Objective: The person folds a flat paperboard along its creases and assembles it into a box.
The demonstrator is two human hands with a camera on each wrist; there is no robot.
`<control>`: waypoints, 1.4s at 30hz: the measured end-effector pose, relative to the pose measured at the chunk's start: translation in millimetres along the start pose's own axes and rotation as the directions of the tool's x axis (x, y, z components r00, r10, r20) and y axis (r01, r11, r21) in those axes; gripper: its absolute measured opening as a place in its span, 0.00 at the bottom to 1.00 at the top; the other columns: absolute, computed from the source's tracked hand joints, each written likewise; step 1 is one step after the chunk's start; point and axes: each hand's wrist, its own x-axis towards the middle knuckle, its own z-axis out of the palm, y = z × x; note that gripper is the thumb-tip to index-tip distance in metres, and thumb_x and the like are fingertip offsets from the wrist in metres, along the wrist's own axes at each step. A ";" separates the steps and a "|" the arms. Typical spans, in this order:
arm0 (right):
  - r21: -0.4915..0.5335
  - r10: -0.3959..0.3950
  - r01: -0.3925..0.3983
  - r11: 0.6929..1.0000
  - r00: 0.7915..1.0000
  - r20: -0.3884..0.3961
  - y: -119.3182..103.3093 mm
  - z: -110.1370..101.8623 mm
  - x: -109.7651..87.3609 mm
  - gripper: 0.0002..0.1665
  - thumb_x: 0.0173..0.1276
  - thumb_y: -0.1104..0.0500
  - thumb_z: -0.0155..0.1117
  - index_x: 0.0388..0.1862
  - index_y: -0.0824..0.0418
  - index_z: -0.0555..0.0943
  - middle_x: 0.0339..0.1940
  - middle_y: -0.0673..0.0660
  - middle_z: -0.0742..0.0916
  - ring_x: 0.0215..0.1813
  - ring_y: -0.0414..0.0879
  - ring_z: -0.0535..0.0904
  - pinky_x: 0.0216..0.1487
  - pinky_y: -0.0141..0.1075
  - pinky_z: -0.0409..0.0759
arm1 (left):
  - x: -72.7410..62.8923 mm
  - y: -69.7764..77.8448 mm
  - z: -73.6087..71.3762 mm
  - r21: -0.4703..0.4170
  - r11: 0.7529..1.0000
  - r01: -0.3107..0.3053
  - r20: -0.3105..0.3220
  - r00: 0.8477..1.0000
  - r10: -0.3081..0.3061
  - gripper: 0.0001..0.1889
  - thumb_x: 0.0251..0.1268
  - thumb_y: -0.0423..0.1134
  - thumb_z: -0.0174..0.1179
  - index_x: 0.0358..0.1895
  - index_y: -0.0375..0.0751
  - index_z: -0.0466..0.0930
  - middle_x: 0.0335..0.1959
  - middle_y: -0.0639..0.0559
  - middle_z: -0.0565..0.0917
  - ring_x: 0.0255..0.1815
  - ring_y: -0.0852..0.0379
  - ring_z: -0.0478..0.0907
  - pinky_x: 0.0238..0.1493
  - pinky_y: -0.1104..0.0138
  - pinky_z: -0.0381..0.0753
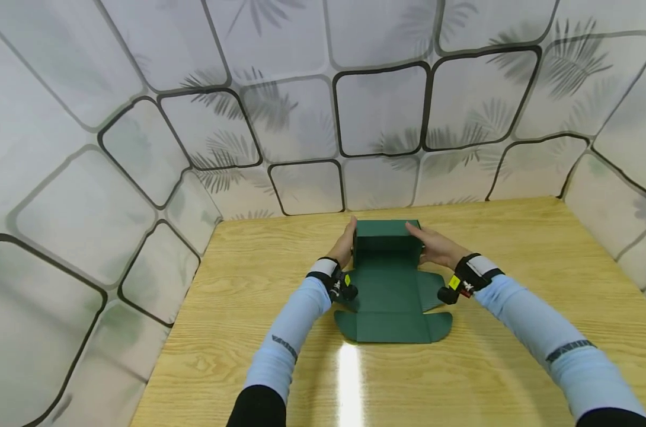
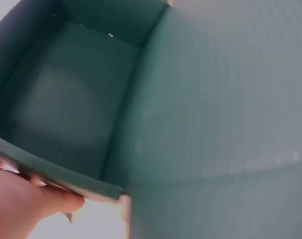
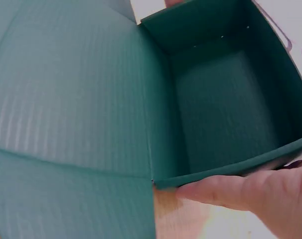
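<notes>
A dark green cardboard box (image 1: 387, 228) stands tilted up, its lid (image 1: 389, 287) folded down toward me with rounded side flaps (image 1: 438, 327) spread out. My left hand (image 1: 344, 245) grips the box's left side. On the opposite side my right hand (image 1: 438, 248) holds it, thumb near the upper edge. Seen from the left wrist, the box interior (image 2: 66, 94) shows bare green walls, with the left thumb (image 2: 56, 200) along the outside wall. The right wrist view shows the right thumb (image 3: 216, 191) against the other side wall; most other fingers are hidden behind the box.
The box is over a light wooden table (image 1: 259, 296), near its back edge. Behind and at the sides hang pale sheets (image 1: 381, 112) with dark rounded squares and leaf prints. Light glares off the tabletop in front of the lid.
</notes>
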 end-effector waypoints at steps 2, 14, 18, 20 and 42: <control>-0.016 0.003 -0.004 1.000 1.000 -0.030 2.6 1.9 -0.9 0.52 0.78 0.38 0.38 0.74 0.60 0.18 0.77 0.70 0.33 0.76 0.75 0.34 0.69 0.68 0.52 | 13.4 -15.5 -2.0 -0.020 1.000 0.013 -0.020 1.000 -0.013 0.34 0.79 0.57 0.27 0.79 0.45 0.32 0.80 0.46 0.33 0.80 0.47 0.29 0.77 0.48 0.37; -0.052 -0.022 0.014 0.999 0.990 -0.140 19.3 14.2 -8.8 0.54 0.78 0.45 0.46 0.74 0.57 0.16 0.77 0.66 0.29 0.76 0.70 0.28 0.71 0.66 0.49 | 9.2 -40.5 -1.2 0.090 0.995 -0.051 -0.027 0.998 0.053 0.36 0.79 0.53 0.34 0.78 0.38 0.32 0.80 0.40 0.35 0.80 0.44 0.33 0.77 0.50 0.41; -0.055 -0.015 0.006 0.998 0.987 -0.161 19.0 17.1 -10.3 0.54 0.78 0.46 0.46 0.74 0.58 0.16 0.76 0.67 0.28 0.76 0.70 0.29 0.71 0.66 0.50 | 9.1 -40.0 -1.8 0.092 0.995 -0.024 -0.019 0.999 0.026 0.36 0.79 0.52 0.34 0.78 0.39 0.32 0.80 0.40 0.35 0.80 0.44 0.34 0.77 0.51 0.41; -0.060 -0.012 0.002 0.998 0.987 -0.161 18.0 17.6 -9.3 0.54 0.78 0.46 0.46 0.74 0.58 0.16 0.76 0.67 0.28 0.76 0.71 0.30 0.71 0.66 0.50 | 8.8 -38.4 -2.5 0.103 0.995 -0.009 -0.013 1.000 0.010 0.36 0.79 0.53 0.34 0.78 0.40 0.31 0.80 0.41 0.35 0.80 0.45 0.33 0.77 0.51 0.41; -0.749 -0.513 0.258 0.610 0.849 -0.126 -33.1 11.7 -18.0 0.38 0.67 0.54 0.66 0.72 0.65 0.65 0.75 0.68 0.63 0.76 0.66 0.54 0.70 0.63 0.56 | -43.2 11.4 -9.3 0.798 0.486 -0.357 0.058 0.848 0.527 0.28 0.72 0.40 0.56 0.68 0.30 0.60 0.70 0.30 0.59 0.73 0.34 0.53 0.71 0.46 0.58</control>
